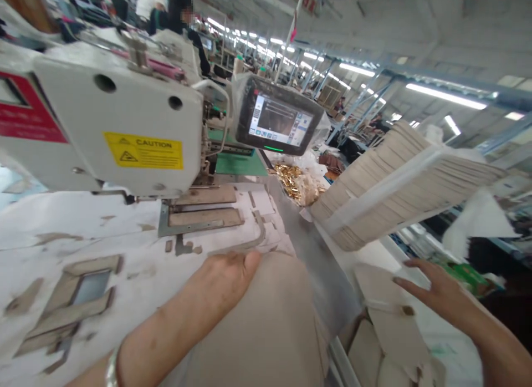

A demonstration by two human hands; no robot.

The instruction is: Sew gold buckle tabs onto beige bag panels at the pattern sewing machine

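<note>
My left hand (233,276), with a bracelet at the wrist, is closed at the top left edge of a large beige panel (266,320) with rounded corners; its fingers are partly hidden. The panel lies across the front of the worktable. My right hand (436,293) is open at the right, thumb and fingers apart, beside several smaller beige pieces (394,326). Whether its fingertips touch the top piece I cannot tell. Ahead of my left hand, a metal clamp frame (195,226) sits under the head of a white sewing machine (137,121).
A control screen (280,115) stands right of the machine. Behind it lies a pile of gold-coloured metal parts (291,182). A tall banded stack of beige pieces (399,182) leans at the right. Beige strips form a frame (89,287) on the left. A person (174,15) is farther back.
</note>
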